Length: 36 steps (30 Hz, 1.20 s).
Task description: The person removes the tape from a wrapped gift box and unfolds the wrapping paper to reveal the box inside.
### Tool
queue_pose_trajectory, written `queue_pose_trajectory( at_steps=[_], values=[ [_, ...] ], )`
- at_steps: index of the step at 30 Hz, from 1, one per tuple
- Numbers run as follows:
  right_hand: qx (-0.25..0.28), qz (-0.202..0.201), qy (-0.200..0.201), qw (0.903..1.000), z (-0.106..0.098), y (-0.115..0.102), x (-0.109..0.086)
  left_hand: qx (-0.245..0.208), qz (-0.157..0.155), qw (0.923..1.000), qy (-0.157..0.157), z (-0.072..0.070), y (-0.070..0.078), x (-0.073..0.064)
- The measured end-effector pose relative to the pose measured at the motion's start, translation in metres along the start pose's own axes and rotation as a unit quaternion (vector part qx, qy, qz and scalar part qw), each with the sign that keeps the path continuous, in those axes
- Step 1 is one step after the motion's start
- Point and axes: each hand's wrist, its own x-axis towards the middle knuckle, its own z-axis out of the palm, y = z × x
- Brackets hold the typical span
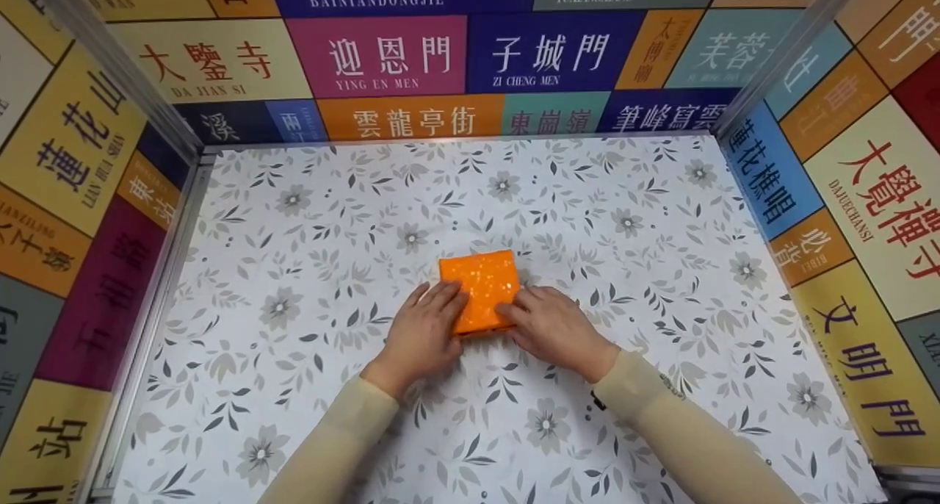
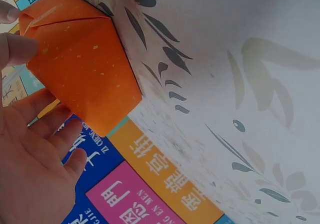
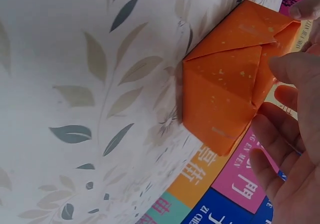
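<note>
A piece of folded orange paper [image 1: 481, 283], flecked with gold, stands on the table near the middle in the head view. It has a squarish top and some thickness. My left hand [image 1: 424, 333] holds it at the left side, and my right hand [image 1: 556, 328] holds the right side close to the near corner. Slanting folds and overlapping flaps show on the orange paper [image 3: 225, 69] in the right wrist view. From the left wrist, the thumb of the left hand [image 2: 37, 169] touches the paper's near face. Its underside is hidden.
The tabletop [image 1: 352, 217] carries a white covering printed with grey flowers and leaves. Colourful panels with lettering [image 1: 374, 56] wall it in at the back, left and right. Metal frame posts [image 1: 172, 122] stand at the back corners. A small dark object [image 1: 598, 401] shows beside the right sleeve.
</note>
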Motion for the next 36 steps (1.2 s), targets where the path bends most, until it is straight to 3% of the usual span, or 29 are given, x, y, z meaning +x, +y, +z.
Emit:
queue_pose_trajectory(
  at_steps=[10,23,36],
  values=[
    [0.017,0.035,-0.026,0.9989,0.005,-0.005,0.01,-0.021,-0.004,0.9995,-0.023,-0.005,0.0,0.002],
    [0.038,-0.009,0.052,0.9979,0.017,-0.012,0.014,-0.04,-0.041,0.9974,-0.045,-0.015,0.007,0.004],
    [0.07,0.028,0.034,0.9966,0.014,-0.012,0.018,-0.018,-0.035,0.9982,-0.045,-0.012,0.005,0.007]
  ],
)
